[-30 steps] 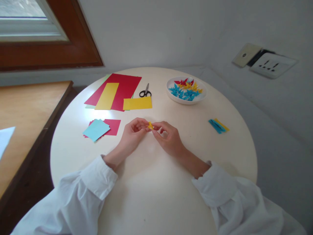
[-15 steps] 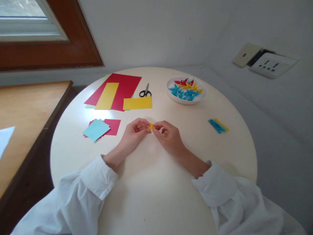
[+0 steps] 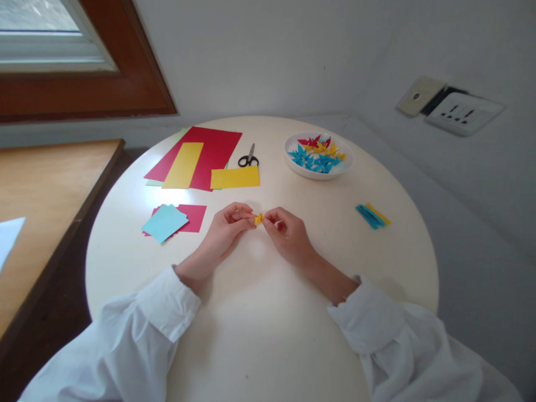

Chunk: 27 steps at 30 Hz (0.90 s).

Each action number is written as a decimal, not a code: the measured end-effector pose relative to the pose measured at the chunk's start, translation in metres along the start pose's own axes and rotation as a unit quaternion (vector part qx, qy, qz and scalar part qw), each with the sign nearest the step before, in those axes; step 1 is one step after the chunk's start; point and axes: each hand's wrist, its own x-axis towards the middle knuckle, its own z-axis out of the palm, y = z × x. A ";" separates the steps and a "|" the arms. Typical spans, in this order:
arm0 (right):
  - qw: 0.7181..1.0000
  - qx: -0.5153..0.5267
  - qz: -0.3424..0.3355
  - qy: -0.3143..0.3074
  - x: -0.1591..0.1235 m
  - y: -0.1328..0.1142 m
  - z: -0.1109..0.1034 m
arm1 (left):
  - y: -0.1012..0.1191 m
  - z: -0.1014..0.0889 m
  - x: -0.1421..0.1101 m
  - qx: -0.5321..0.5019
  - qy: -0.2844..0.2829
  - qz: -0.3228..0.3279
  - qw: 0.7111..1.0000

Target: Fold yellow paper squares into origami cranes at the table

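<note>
A small folded piece of yellow paper (image 3: 259,219) is pinched between my two hands above the middle of the round table. My left hand (image 3: 229,226) grips its left side between thumb and fingertips. On the opposite side, the thumb and index finger of my right hand (image 3: 290,234) are closed on it. My fingertips cover its ends, so its full shape is hidden. Beyond my right hand stands a white dish (image 3: 320,175) with red, yellow and blue folded paper shapes (image 3: 310,159). To the left of my left hand lie light-blue square sheets (image 3: 164,223) over red ones (image 3: 196,218).
Scissors (image 3: 250,158) with black handles lie near the back of the white table (image 3: 259,335). Beside them are a yellow strip (image 3: 235,177) and a pile with red paper (image 3: 218,148). Folded blue strips (image 3: 370,216) and yellow ones lie at the right. A wooden table (image 3: 54,184) stands left.
The fingers of my left hand have shifted slightly on the yellow paper, and its folds look a little more spread. Both hands stay in nearly the same place.
</note>
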 end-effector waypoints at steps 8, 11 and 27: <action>0.998 -0.028 -0.013 -0.047 0.001 -0.001 -0.002 | -0.004 -0.004 0.001 0.065 -0.025 0.014 0.997; 0.999 -0.030 -0.006 -0.045 0.001 -0.002 -0.002 | -0.006 -0.002 0.000 0.185 -0.014 0.060 0.981; 0.999 -0.022 0.011 -0.046 0.000 -0.003 -0.002 | -0.001 0.001 -0.005 0.399 -0.128 0.104 0.902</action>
